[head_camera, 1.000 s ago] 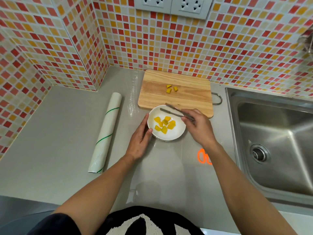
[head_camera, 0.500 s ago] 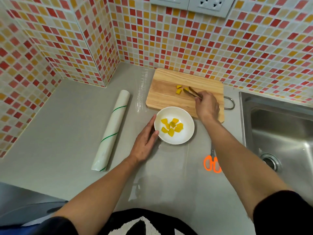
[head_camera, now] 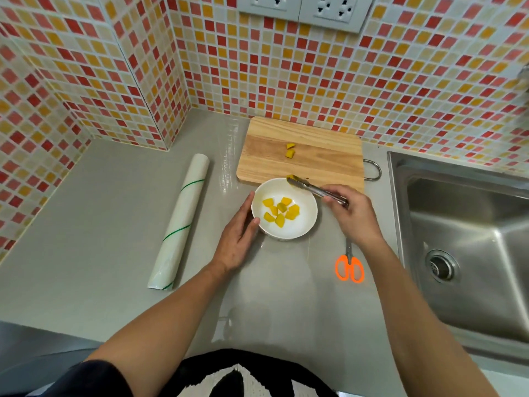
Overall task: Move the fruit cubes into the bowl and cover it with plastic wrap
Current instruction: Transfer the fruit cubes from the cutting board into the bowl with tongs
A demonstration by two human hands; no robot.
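Resting on the grey bench (head_camera: 86,224), the white bowl (head_camera: 303,224) is steadied by the flat, relaxed left hand (head_camera: 236,239) against its left rim. Right hand (head_camera: 353,214) grips tongs (head_camera: 312,190) pinching a fruit cube (head_camera: 290,177) over the far rim; loosening early could drop it outside, two cubes (head_camera: 290,150) still waiting on the cutting board (head_camera: 323,156).

The person's two forearms were bare, a short dark navy fabric sleeve (head_camera: 94,379) covered the left upper arm, and a black-and-white patterned garment front (head_camera: 243,373) showed at the bottom edge
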